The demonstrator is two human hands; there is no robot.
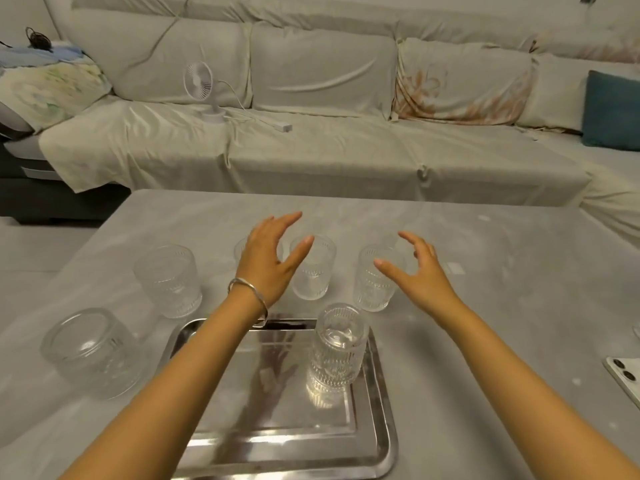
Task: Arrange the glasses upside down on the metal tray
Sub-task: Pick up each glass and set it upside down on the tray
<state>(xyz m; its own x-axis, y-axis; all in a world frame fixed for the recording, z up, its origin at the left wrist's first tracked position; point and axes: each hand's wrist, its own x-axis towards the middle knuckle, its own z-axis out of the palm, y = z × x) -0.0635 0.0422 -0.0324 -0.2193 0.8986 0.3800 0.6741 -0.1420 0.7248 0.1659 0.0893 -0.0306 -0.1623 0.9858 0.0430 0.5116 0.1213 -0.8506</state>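
A shiny metal tray [277, 438] lies on the grey table in front of me. One ribbed clear glass [337, 348] stands upside down on its far right corner. Behind the tray stand upright glasses: one in the middle [317, 275], one to its right [375, 282], one mostly hidden behind my left hand [240, 249]. Two wider glasses stand at the left [169, 282] and at the near left [91, 351]. My left hand [270, 261] hovers open beside the middle glass. My right hand [420, 268] is open next to the right glass, touching neither.
A white phone [623, 379] lies at the table's right edge. Beyond the table is a covered sofa with a small white fan [204, 88], its cable and a teal cushion [611, 109]. Bare table surface stretches to the right of the glasses.
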